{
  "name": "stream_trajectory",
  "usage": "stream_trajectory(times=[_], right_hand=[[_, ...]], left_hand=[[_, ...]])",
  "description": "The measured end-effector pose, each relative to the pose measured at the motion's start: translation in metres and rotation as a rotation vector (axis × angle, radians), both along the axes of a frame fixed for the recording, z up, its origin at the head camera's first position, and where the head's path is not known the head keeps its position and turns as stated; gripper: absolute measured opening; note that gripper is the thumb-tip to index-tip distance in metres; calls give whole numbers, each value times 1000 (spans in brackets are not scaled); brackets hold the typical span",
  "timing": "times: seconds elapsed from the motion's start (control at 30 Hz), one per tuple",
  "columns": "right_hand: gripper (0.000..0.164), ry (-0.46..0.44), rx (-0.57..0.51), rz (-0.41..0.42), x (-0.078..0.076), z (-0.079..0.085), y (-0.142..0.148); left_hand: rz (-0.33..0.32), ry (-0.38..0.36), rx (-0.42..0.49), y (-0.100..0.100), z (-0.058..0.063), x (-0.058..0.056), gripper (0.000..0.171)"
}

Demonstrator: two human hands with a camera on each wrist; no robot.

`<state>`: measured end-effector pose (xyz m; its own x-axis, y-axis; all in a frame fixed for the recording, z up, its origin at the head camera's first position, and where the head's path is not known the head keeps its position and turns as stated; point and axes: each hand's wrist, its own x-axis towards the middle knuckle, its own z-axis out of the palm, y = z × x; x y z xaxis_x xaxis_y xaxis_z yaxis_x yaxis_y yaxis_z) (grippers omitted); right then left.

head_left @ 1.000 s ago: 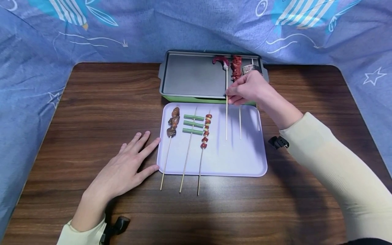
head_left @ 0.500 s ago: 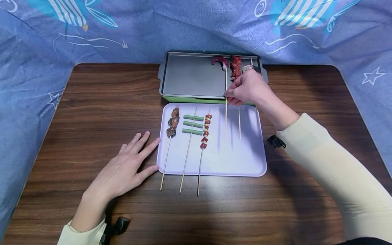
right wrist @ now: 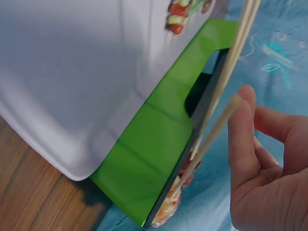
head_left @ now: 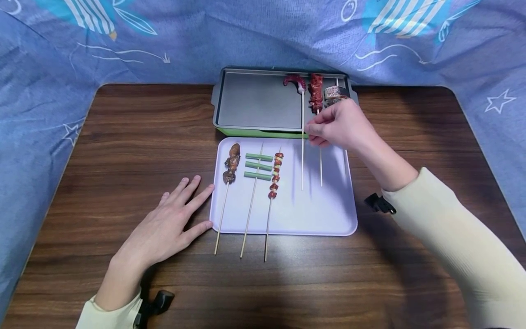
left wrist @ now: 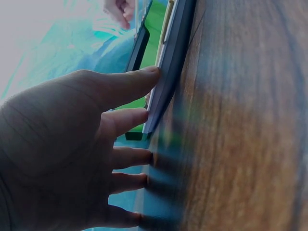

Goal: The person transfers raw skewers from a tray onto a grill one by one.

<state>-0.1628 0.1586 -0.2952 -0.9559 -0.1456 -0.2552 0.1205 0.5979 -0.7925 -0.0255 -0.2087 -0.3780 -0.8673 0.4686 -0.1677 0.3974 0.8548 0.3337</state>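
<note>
My right hand [head_left: 343,125] hovers over the front edge of a grey grill plate [head_left: 259,98], fingers loosely bent beside the stick of an octopus tentacle skewer [head_left: 295,81]. In the right wrist view, its fingers [right wrist: 240,139] show no stick between them. A red meat skewer [head_left: 316,91] and a silvery-skinned fish skewer [head_left: 335,92] lie on the plate, partly behind the hand. On the table, my left hand [head_left: 164,228] lies spread, thumb and forefinger touching the left rim of a lilac tray [head_left: 312,214]; the left wrist view shows the thumb [left wrist: 130,84] on that rim.
The tray holds a brown meat skewer [head_left: 232,163], a green vegetable skewer [head_left: 258,166] and a red-and-pale chunk skewer [head_left: 276,176], their sticks overhanging the front. The plate's green base [right wrist: 149,149] stands directly behind the tray. A blue printed cloth [head_left: 185,50] hangs behind the table.
My right hand pinched the octopus skewer's stick earlier; now it has let go and shifted slightly right, showing more of the fish. The left hand has stayed put.
</note>
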Motion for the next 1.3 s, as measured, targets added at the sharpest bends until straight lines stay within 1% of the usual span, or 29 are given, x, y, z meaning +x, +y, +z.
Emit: stream_trajectory(times=[0.17, 0.27, 0.37, 0.47, 0.53, 0.73, 0.87, 1.0, 1.1, 1.17, 1.3], right_hand=[[19, 53, -46, 53, 26, 2, 1], [17, 44, -57, 84, 44, 4, 0], [16, 15, -59, 131, 63, 3, -4], [14, -12, -56, 190, 81, -1, -9], [13, -21, -32, 229, 92, -5, -13], [9, -5, 23, 315, 117, -24, -24], [7, -1, 32, 308, 126, -43, -32], [6, 21, 47, 276, 130, -59, -37], [6, 46, 64, 267, 129, -66, -39], [6, 47, 72, 263, 128, -69, -40], [7, 18, 66, 246, 125, -74, -44]], left_hand=[[-7, -4, 0, 0, 0, 0, 73], [-9, -11, 0, 1, 1, -1, 73], [-10, -17, -3, 0, 2, -1, 73], [-9, -10, -5, 0, 2, 0, 73], [-10, -4, -5, 0, 2, 0, 73], [-17, -9, 0, 0, 2, -1, 73], [-17, -11, 2, 0, 1, -1, 72], [-19, -11, 2, 1, 0, -1, 72], [-17, -14, 0, 1, 0, -1, 72], [-16, -15, -1, 0, 1, -1, 72], [-15, -16, -2, 0, 2, -1, 72]])
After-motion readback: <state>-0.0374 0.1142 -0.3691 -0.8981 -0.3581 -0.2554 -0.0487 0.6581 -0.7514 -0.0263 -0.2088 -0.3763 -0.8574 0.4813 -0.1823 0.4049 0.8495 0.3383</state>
